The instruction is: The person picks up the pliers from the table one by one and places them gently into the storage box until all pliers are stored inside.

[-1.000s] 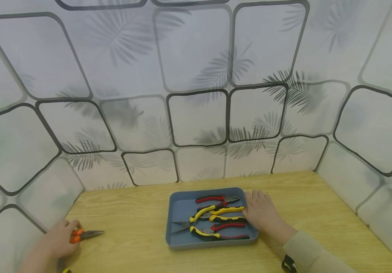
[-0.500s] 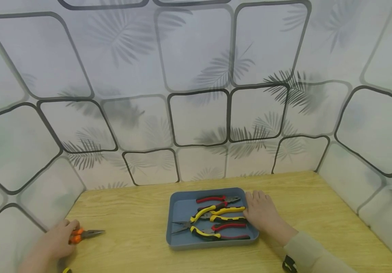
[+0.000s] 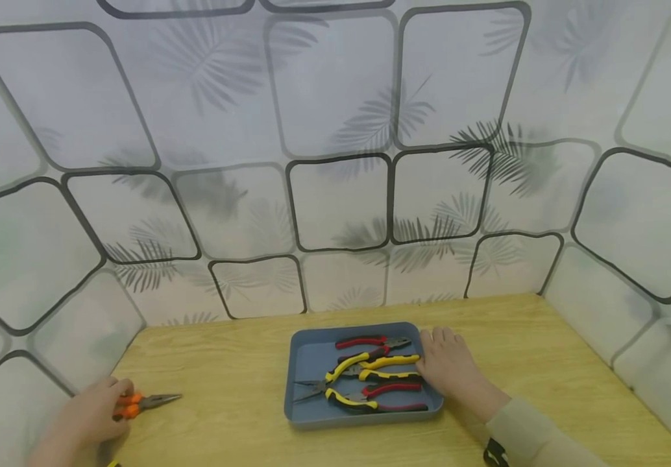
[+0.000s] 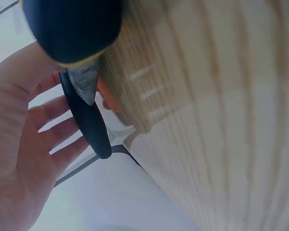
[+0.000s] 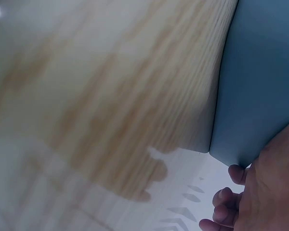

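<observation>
At the left side of the wooden table, my left hand [image 3: 93, 412] holds long-nose pliers [image 3: 160, 401] by their orange and black handles. Their grey jaws point right and are together. Seen from the left wrist, the fingers curl behind a black handle [image 4: 89, 118]. My right hand [image 3: 448, 364] grips the right side of a blue-grey tray [image 3: 306, 355], its fingers along the outer wall and the hand's inner edge overlapping the rim. In the right wrist view, fingertips [image 5: 224, 204] show beside the tray's corner, while the thumb is hidden.
Several pliers with red-black and yellow-black handles [image 3: 385, 360] lie in the tray, some overlapping. A dark object with a yellow edge [image 4: 72, 29] is close to the left wrist camera. Patterned white walls [image 3: 335, 207] enclose the wooden table [image 3: 224, 383] at back and sides.
The orange-handled pliers have shifted very slightly to the right. My right hand and the tray have stayed in place.
</observation>
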Demonstrator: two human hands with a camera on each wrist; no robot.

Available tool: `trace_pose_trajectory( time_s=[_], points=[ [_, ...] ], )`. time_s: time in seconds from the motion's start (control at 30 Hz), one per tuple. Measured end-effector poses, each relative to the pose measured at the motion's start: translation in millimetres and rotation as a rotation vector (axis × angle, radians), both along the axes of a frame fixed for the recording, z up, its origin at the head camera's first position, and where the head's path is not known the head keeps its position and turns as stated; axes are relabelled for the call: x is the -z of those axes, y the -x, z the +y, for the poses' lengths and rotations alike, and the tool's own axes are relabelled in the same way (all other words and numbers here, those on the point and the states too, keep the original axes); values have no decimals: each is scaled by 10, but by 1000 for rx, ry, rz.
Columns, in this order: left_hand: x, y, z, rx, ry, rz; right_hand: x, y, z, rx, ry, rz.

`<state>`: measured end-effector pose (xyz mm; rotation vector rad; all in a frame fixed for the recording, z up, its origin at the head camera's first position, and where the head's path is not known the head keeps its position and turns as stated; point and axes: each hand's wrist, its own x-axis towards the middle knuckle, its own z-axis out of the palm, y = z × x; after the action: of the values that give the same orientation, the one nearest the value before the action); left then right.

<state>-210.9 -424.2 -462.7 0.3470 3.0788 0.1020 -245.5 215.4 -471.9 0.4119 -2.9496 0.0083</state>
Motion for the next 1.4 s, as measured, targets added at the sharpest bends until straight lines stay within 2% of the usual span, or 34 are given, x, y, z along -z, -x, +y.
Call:
trace_pose_trajectory(
  time_s=[0.3, 0.43, 0.6, 1.07, 1.27, 1.4],
  points=[
    [-69, -8, 8, 68, -3, 14, -2, 15, -5, -3, -4, 3],
    [-84, -18, 23, 106, 1, 51, 6, 20, 1, 3, -5, -7],
    [-65, -29, 46, 113, 13, 100, 4, 21, 0, 2, -16, -5],
    [-32, -16, 87, 62, 1, 159, -27, 15, -7, -8, -20, -6],
    [-13, -11, 81, 30, 5, 136, -5, 31, 0, 1, -22, -17],
    [-16, -17, 92, 18, 4, 147, 6, 40, 5, 5, -25, -22]
  ],
)
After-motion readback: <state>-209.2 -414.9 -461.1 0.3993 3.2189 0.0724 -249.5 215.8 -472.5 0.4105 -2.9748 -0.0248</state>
